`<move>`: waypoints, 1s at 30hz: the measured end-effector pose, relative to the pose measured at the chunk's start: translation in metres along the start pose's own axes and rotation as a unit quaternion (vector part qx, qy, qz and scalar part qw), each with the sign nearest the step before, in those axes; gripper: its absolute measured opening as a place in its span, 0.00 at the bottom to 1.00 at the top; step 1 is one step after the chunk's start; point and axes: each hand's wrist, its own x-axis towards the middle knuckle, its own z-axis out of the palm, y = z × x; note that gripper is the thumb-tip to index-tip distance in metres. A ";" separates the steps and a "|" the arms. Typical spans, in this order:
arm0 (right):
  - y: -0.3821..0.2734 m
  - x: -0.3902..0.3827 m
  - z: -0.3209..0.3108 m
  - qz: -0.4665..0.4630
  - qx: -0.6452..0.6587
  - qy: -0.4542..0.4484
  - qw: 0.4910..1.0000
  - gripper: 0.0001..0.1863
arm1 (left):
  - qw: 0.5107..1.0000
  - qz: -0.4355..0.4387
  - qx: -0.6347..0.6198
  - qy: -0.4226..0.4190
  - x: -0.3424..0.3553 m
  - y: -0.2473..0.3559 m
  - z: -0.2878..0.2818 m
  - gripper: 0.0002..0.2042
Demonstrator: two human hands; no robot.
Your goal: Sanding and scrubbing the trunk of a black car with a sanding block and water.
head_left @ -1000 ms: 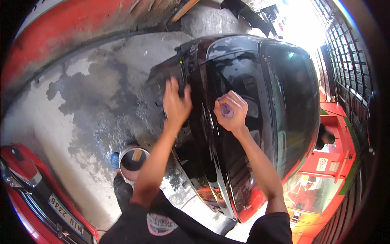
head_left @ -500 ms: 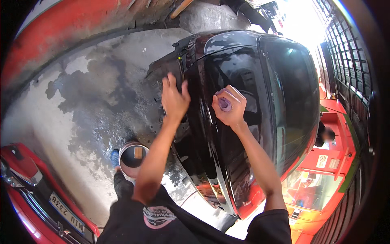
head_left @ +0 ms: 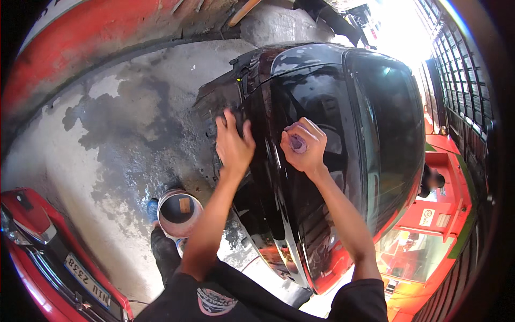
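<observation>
My right hand point(head_left: 310, 149) is closed around a crumpled purple cloth point(head_left: 298, 143), part of which bulges out beside the thumb. It is over the hood of a glossy black car point(head_left: 327, 86); whether the cloth touches the paint I cannot tell. To its left, over the car's front edge, my left hand point(head_left: 234, 147) has its fingers apart and nothing in it. Its fingertips are slightly blurred, and contact with the bodywork cannot be made out.
A round bucket point(head_left: 167, 227) with a brown block point(head_left: 184, 205) in it stands beside my foot in a blue shoe point(head_left: 153, 210). Wet patches point(head_left: 129, 112) mark the concrete floor. A red vehicle point(head_left: 37, 228) is at lower left. Another person point(head_left: 431, 181) is beyond the black car.
My left hand has shifted slightly down and to the right, fingers still apart. The right hand keeps its grip on the cloth in nearly the same place. The whole view has shifted a little.
</observation>
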 end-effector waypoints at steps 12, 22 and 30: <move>-0.001 0.010 0.006 0.002 0.006 0.002 1.000 0.08 | 0.998 -0.021 0.048 -0.044 0.070 -0.002 -0.006 0.29; -0.001 0.006 0.003 0.005 0.003 0.000 1.000 0.08 | 0.999 0.014 0.040 -0.014 0.066 -0.004 -0.002 0.25; 0.003 0.003 -0.001 0.006 -0.003 -0.004 1.000 0.07 | 0.999 0.025 0.007 -0.033 0.030 -0.004 -0.004 0.26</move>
